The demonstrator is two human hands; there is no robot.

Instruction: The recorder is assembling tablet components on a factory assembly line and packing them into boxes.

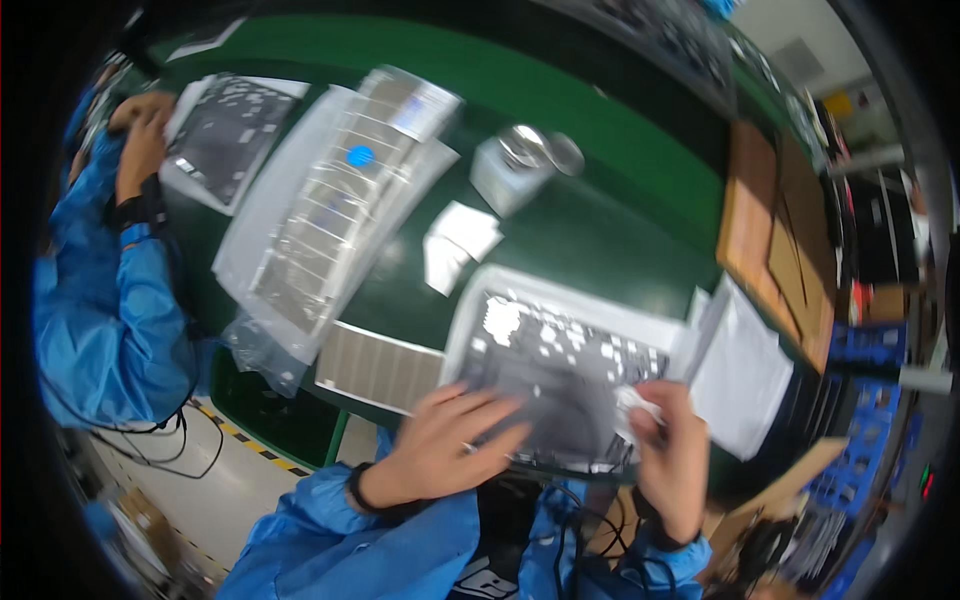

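A dark flat panel with several small white pieces scattered on its far half lies in a white tray right in front of me. My left hand rests at the panel's near left corner, fingers stretched out and slightly blurred, with a ring on one of them. At the panel's right side, my right hand pinches a crumpled white wipe between thumb and fingers. The wipe is partly covered by those fingers. Whether it touches the panel I cannot tell.
Folded white wipes and a small container with an open metal lid stand beyond the tray. Striped sheets in clear bags lie left, a striped strip nearer. White papers lie right. A co-worker handles another panel far left.
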